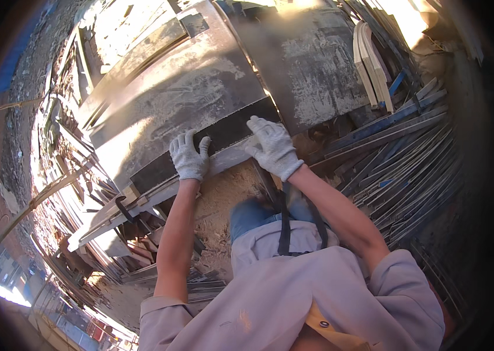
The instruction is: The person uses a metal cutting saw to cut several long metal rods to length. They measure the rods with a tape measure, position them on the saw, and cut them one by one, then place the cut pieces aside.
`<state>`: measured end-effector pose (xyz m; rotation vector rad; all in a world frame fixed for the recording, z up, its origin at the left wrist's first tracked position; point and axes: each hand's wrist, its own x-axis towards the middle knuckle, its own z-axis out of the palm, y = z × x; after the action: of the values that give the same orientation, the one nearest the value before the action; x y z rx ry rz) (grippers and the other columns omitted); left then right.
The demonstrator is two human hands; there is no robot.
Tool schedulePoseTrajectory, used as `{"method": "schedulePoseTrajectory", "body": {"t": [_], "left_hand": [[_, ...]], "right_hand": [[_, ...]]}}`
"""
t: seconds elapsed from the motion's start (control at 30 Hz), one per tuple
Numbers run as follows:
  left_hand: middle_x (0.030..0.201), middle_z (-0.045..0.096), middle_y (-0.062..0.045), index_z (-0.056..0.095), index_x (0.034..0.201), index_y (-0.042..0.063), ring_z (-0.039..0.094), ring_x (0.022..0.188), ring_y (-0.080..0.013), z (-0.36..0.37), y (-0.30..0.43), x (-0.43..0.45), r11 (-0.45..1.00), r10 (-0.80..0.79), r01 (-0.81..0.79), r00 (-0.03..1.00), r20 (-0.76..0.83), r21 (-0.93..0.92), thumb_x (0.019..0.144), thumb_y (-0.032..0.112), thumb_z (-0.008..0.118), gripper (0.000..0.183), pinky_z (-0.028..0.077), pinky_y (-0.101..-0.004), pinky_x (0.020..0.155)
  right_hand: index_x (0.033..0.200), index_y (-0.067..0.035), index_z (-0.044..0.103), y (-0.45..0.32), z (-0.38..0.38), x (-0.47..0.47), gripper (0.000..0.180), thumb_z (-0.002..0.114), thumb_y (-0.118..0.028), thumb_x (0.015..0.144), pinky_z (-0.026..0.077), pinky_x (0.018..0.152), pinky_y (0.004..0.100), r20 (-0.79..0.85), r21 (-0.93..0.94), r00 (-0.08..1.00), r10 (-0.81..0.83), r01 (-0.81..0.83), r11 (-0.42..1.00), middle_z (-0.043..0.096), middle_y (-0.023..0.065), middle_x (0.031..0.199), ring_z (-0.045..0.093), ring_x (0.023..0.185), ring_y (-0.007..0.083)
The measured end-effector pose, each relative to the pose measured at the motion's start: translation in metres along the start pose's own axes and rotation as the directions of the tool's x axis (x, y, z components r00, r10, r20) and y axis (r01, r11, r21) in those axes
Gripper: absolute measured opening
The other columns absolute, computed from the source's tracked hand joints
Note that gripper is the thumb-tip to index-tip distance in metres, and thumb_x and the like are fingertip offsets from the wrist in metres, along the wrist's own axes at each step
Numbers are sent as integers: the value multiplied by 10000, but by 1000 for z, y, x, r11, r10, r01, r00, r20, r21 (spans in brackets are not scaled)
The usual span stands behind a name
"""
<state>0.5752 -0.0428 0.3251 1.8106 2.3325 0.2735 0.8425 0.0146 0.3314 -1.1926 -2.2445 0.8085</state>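
A long dark board strip [229, 136] lies along the near side of a worn sawdust-covered work table [194, 83]. My left hand [189, 154], in a pale knitted glove, holds the strip near its middle, thumb spread to the right. Toward the strip's right end, my right hand [273, 147], gloved alike, lays its fingers over the dark face with the thumb by the near edge. A pale rail [229, 158] runs along the table's near edge under my hands. The strip's right end meets a narrow slot [255, 70] in the table top.
Curved pale wooden pieces [367, 66] stand at the right on a second dark panel [317, 66]. Stacked thin strips [409, 175] fill the right side. Scrap wood [76, 149] is heaped at left, near a dark hooked metal piece [123, 208]. Sawdust [225, 193] covers the ground below.
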Motion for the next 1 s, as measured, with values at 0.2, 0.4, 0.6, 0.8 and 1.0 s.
{"method": "schedulePoseTrajectory", "body": {"t": [0.2, 0.4, 0.6, 0.8, 1.0], "left_hand": [[1245, 638, -157, 638, 1281, 81, 543, 1246, -375, -19, 5, -72, 997, 4, 2, 998, 70, -78, 942, 438, 710, 497, 349, -533, 1157], [1367, 563, -176, 433, 1537, 33, 497, 1330, -385, -37, 0, -54, 983, 168, -154, 970, 173, -96, 745, 627, 826, 1065, 302, -581, 1216], [1324, 569, -197, 347, 1602, 18, 570, 1222, -383, -86, -35, -13, 974, 219, -177, 891, 397, -141, 635, 197, 830, 1096, 465, -489, 1047], [1224, 595, -153, 363, 1609, 56, 596, 1124, -348, -128, -76, 101, 932, 350, -363, 901, 256, 2, 667, 189, 845, 1066, 485, -473, 954], [1244, 604, -168, 375, 1604, 100, 607, 1128, -377, -156, -153, 224, 885, 443, -444, 896, 43, 137, 727, 248, 874, 1020, 506, -488, 969]], "right_hand": [[1433, 66, 568, 46, 11, -48, 743, 843, -371, 899, 466, 1135, 461, 82, 283, 625, 776, -761, 583, 618, 260, 1446, 602, 1342, 354], [1336, 81, 650, 67, -21, 2, 636, 919, -208, 837, 573, 963, 346, 362, 411, 552, 751, -818, 402, 745, 177, 1233, 727, 1083, 215], [1262, 67, 707, 19, -70, 93, 560, 920, -237, 843, 558, 924, 324, 397, 357, 622, 674, -782, 511, 769, 108, 1131, 695, 1007, 175], [1287, 33, 706, 18, -66, 178, 478, 830, -284, 951, 559, 910, 288, 334, 565, 687, 645, -694, 447, 753, 81, 1171, 693, 998, 133], [1536, 91, 392, 75, -114, 187, 955, 526, -700, 1018, 589, 1007, 530, 399, 903, 451, 798, -345, -256, 604, 255, 1383, 650, 1212, 361]]}}
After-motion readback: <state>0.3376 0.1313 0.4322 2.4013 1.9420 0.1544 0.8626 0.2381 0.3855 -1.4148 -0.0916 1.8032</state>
